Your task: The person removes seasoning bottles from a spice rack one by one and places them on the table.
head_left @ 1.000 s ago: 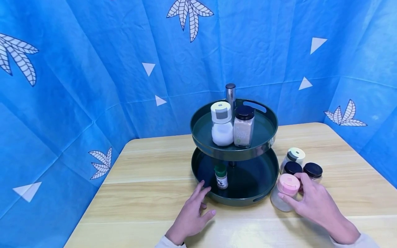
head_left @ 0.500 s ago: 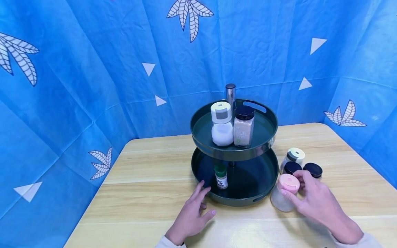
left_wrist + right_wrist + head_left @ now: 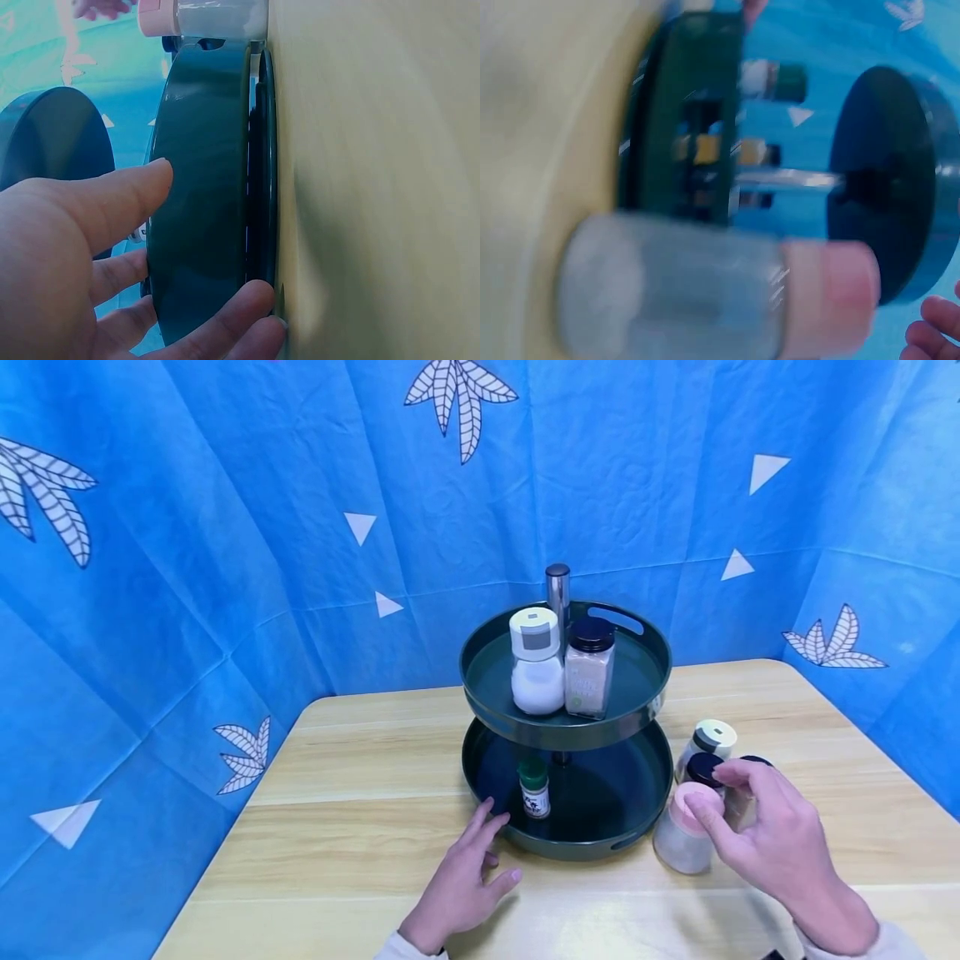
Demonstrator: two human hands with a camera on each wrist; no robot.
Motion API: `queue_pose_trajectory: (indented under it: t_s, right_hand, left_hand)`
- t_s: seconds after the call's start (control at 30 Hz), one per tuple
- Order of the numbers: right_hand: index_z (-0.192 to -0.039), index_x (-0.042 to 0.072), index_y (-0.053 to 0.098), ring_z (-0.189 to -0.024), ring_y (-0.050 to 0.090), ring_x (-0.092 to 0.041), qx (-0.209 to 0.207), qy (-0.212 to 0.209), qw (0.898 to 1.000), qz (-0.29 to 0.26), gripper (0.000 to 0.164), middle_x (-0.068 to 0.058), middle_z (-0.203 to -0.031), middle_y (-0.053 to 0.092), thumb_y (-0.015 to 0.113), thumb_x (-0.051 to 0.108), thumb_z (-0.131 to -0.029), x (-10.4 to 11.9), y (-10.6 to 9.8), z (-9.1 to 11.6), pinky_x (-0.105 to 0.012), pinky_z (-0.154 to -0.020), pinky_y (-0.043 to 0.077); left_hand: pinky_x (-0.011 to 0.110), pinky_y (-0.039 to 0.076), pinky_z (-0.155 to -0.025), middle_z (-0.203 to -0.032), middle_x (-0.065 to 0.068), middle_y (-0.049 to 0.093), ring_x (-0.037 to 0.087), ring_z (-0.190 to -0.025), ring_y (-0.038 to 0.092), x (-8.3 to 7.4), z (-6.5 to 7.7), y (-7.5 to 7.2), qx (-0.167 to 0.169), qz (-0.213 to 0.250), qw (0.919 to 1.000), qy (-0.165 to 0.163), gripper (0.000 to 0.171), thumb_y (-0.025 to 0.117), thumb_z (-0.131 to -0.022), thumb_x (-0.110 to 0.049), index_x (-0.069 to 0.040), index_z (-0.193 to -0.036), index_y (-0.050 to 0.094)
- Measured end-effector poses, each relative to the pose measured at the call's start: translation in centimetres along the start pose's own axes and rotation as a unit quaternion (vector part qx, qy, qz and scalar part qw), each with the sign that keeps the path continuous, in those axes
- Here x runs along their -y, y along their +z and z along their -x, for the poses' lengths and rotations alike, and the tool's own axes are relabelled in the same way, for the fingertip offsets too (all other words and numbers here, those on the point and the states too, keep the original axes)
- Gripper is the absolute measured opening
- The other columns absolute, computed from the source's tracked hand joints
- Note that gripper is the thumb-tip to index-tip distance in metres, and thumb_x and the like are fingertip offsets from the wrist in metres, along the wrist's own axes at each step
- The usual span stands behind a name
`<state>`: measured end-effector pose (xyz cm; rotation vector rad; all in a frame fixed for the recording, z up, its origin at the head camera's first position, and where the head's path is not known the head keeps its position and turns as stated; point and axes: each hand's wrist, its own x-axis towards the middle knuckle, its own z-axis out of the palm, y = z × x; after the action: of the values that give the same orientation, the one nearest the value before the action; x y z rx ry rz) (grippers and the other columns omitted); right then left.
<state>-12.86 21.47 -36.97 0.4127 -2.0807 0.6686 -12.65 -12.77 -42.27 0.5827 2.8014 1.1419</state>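
My left hand (image 3: 459,885) rests its fingertips at the front left rim of the lower tier (image 3: 566,849) of a dark green two-tier turntable tray. In the left wrist view, some fingers (image 3: 124,270) reach over that rim and others lie against the outer wall. A jar with a pink lid (image 3: 684,847) stands upright on the table beside the lower tier. My right hand (image 3: 787,847) is over and beside it, fingers loosely bent and holding nothing. In the right wrist view its fingertips (image 3: 937,315) are apart from the pink lid (image 3: 832,292).
Behind the pink-lidded jar stand a black-lidded jar (image 3: 705,768), another black lid (image 3: 757,761) mostly hidden by my hand, and a white-lidded jar (image 3: 712,737). The upper tier (image 3: 540,731) bears a white-capped shaker (image 3: 537,672) and a square jar (image 3: 588,681); below stands a green-capped bottle (image 3: 536,793).
My right hand has let go of the pink lid and lifted slightly up and to the right. The pink-lidded jar stays where it was. My left hand has not moved.
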Motion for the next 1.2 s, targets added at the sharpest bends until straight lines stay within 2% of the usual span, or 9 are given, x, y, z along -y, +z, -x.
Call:
queue_pose_trajectory:
  t_s: [0.03,0.1,0.23,0.3,0.47,0.67,0.8,0.97,1.2]
  right_hand:
    - [-0.094,-0.006,0.061,-0.073,0.058,-0.025,-0.012,-0.002,1.000,-0.012,0.043,-0.017,-0.083,0.066,0.077,0.023,-0.067,0.4,0.1,-0.2,-0.011,-0.078,0.042]
    - [-0.092,-0.005,0.063,-0.070,0.058,-0.022,-0.033,-0.013,0.999,-0.039,0.039,-0.015,-0.080,0.067,0.076,0.025,-0.070,1.1,0.5,-0.7,-0.007,-0.077,0.042]
    - [-0.088,-0.002,0.065,-0.065,0.059,-0.019,-0.049,-0.043,0.995,-0.078,0.034,-0.010,-0.077,0.067,0.073,0.028,-0.075,2.4,2.0,-0.9,-0.021,-0.062,0.051]
    - [-0.088,-0.001,0.065,-0.063,0.058,-0.018,-0.038,-0.049,0.994,-0.086,0.030,-0.008,-0.077,0.067,0.073,0.024,-0.073,3.1,2.8,-0.7,-0.026,-0.057,0.051]
    - [-0.086,0.002,0.063,-0.060,0.056,-0.012,-0.008,-0.037,0.993,-0.111,0.027,-0.001,-0.072,0.064,0.075,0.010,-0.063,4.3,4.5,0.1,-0.023,-0.055,0.049]
    - [-0.088,0.006,0.060,-0.059,0.054,-0.005,0.060,0.005,0.986,-0.153,0.027,0.000,-0.075,0.062,0.077,0.002,-0.067,5.0,6.0,1.5,-0.014,-0.053,0.049]
    - [-0.088,0.009,0.061,-0.058,0.051,0.000,0.090,0.028,0.984,-0.152,0.026,0.000,-0.075,0.063,0.077,0.002,-0.069,5.1,7.0,2.5,-0.011,-0.051,0.046]
    - [-0.086,0.007,0.064,-0.055,0.050,0.003,0.105,0.038,0.984,-0.137,0.021,0.001,-0.074,0.063,0.077,0.003,-0.069,4.9,7.9,3.4,-0.011,-0.048,0.044]
    - [-0.074,0.015,0.065,-0.050,0.043,0.006,0.116,0.045,0.988,-0.097,0.019,0.011,-0.065,0.058,0.080,0.006,-0.067,4.5,8.2,3.8,-0.013,-0.044,0.039]
  left_hand:
    - [0.028,0.052,-0.072,-0.158,0.010,0.017,0.015,-0.091,0.058,0.0,0.0,0.0,-0.001,0.001,1.0000,0.001,0.065,0.066,-0.089,-0.030,-0.014,-0.144,0.036]
    - [0.028,0.052,-0.072,-0.158,0.010,0.016,0.015,-0.091,0.058,0.1,0.0,0.0,-0.002,0.002,1.0000,0.001,0.065,0.066,-0.089,-0.030,-0.014,-0.144,0.036]
    - [0.029,0.053,-0.073,-0.158,0.009,0.016,0.015,-0.092,0.059,0.1,0.0,0.1,-0.003,0.001,1.0000,0.001,0.065,0.066,-0.089,-0.030,-0.014,-0.144,0.036]
    - [0.029,0.052,-0.073,-0.158,0.009,0.016,0.015,-0.091,0.058,0.1,-0.1,0.1,-0.002,0.001,1.0000,-0.001,0.065,0.066,-0.089,-0.030,-0.015,-0.144,0.036]
    - [0.028,0.052,-0.072,-0.159,0.009,0.016,0.014,-0.090,0.058,0.1,-0.1,0.1,-0.002,0.001,1.0000,0.000,0.065,0.066,-0.089,-0.030,-0.015,-0.144,0.036]
    - [0.029,0.052,-0.073,-0.158,0.009,0.016,0.015,-0.091,0.058,0.1,0.0,0.0,-0.001,0.002,1.0000,0.000,0.065,0.066,-0.089,-0.030,-0.015,-0.144,0.036]
    - [0.030,0.053,-0.073,-0.159,0.009,0.016,0.015,-0.092,0.058,0.0,-0.1,0.0,-0.001,0.006,1.0000,0.000,0.065,0.066,-0.089,-0.029,-0.015,-0.144,0.036]
    - [0.032,0.053,-0.075,-0.159,0.010,0.016,0.016,-0.092,0.058,-0.1,-0.1,0.0,0.000,0.009,1.0000,-0.001,0.065,0.066,-0.089,-0.029,-0.015,-0.144,0.036]
    - [0.047,0.051,-0.091,-0.156,0.017,0.021,0.023,-0.101,0.062,-0.6,-0.1,-0.4,-0.005,-0.015,0.9999,0.007,0.065,0.066,-0.089,-0.029,-0.010,-0.144,0.036]
